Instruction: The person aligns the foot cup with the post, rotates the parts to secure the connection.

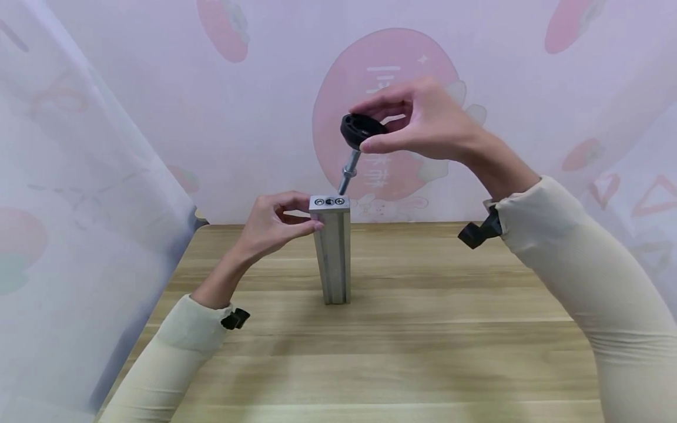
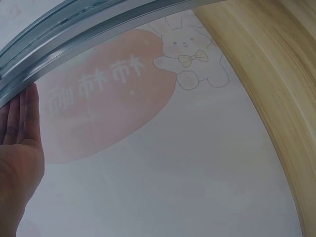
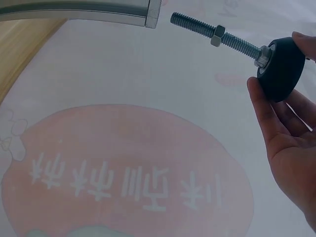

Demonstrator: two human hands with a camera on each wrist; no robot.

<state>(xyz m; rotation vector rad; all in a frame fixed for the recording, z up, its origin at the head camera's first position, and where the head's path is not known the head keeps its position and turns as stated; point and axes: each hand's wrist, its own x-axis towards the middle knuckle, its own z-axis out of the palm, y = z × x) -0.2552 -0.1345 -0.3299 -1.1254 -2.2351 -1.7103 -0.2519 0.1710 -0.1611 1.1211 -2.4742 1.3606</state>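
An aluminium profile [image 1: 334, 258] stands upright on the wooden table, its top end plate [image 1: 319, 208] showing a central hole between two screws. My left hand [image 1: 272, 226] grips the profile near its top, thumb on the near side. In the left wrist view the fingers [image 2: 30, 111] lie against the metal profile [image 2: 98, 32]. Above it, my right hand [image 1: 423, 120] holds a levelling foot by its round black base [image 1: 350, 130]. The foot's threaded rod [image 3: 192, 23] carries a nut [image 3: 217, 35] partway along. In the right wrist view the rod's tip is apart from the profile's end.
The wooden table [image 1: 449, 329] ends at a pale printed curtain [image 1: 264, 117] behind, with another curtain side [image 1: 79, 205] along the left. A black strap piece [image 1: 478, 232] juts from the right wrist, and another [image 1: 235, 319] from the left.
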